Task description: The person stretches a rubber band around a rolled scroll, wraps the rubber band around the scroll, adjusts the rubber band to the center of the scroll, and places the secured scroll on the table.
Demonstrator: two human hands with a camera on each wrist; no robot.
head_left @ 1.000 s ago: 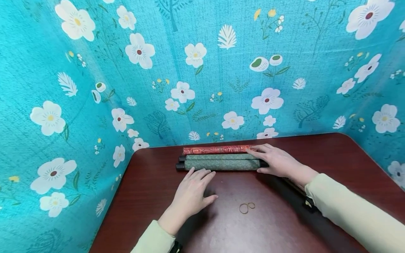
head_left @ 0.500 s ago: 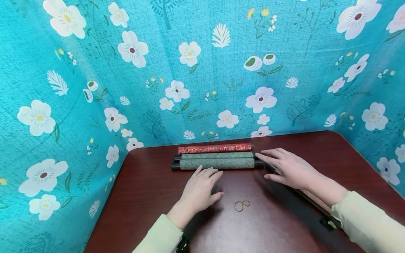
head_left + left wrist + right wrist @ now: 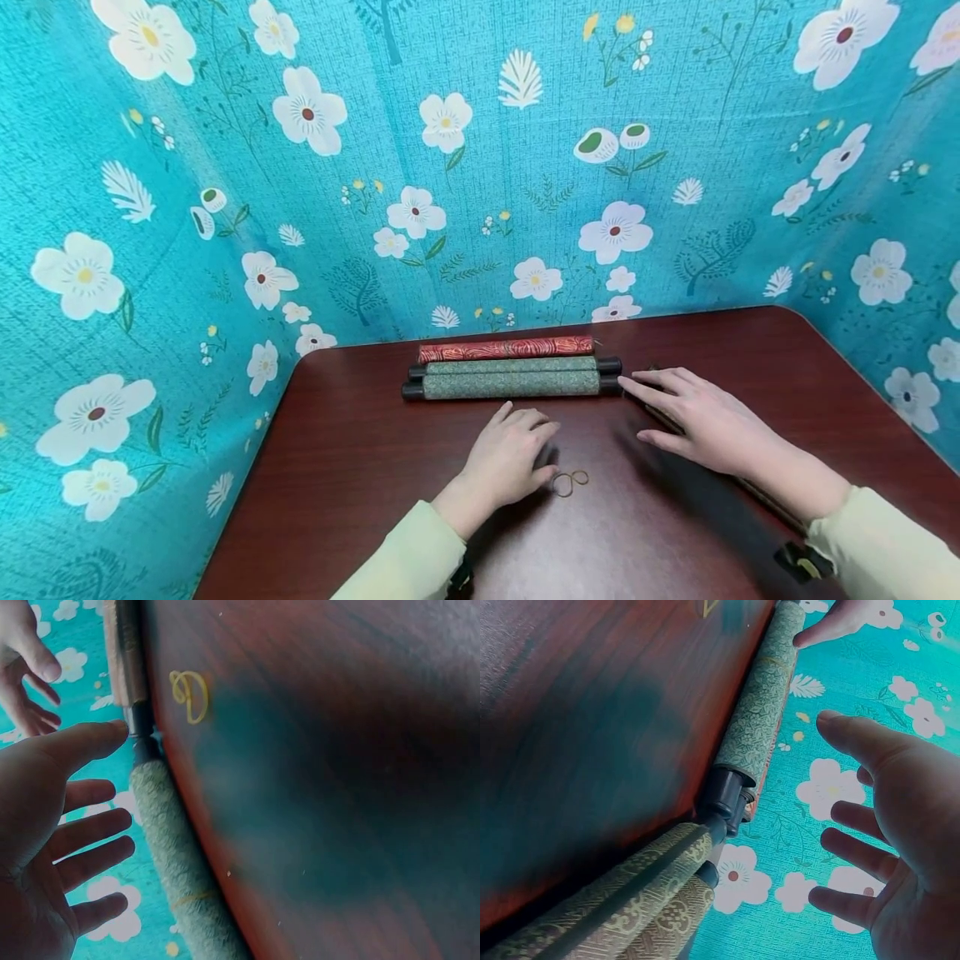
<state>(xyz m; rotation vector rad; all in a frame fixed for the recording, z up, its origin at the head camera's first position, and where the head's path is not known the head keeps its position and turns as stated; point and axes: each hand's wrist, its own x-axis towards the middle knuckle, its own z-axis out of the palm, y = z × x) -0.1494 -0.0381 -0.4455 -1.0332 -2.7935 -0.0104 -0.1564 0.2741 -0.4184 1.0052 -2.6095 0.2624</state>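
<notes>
Two green patterned scrolls (image 3: 510,383) with black end knobs lie side by side on the table; a thin yellow band circles one in the left wrist view. Behind them lies a red patterned roll (image 3: 506,350). My left hand (image 3: 506,458), fingers spread, hovers in front of the scrolls, its thumb near two loose rubber bands (image 3: 564,485). My right hand (image 3: 716,425) hovers with extended fingers by the scrolls' right ends and holds nothing. Below it lie brown-gold patterned scrolls (image 3: 630,900), mostly hidden by the right arm in the head view.
The dark red-brown table (image 3: 360,483) has rounded far corners. A turquoise flowered cloth (image 3: 480,192) hangs behind it and along both sides. Black wrist devices (image 3: 802,562) show at the sleeve cuffs.
My left hand has shifted right, toward the rubber bands. My right hand has drawn away from the green scrolls' right ends, moving right and nearer. The head view has turned slightly.
</notes>
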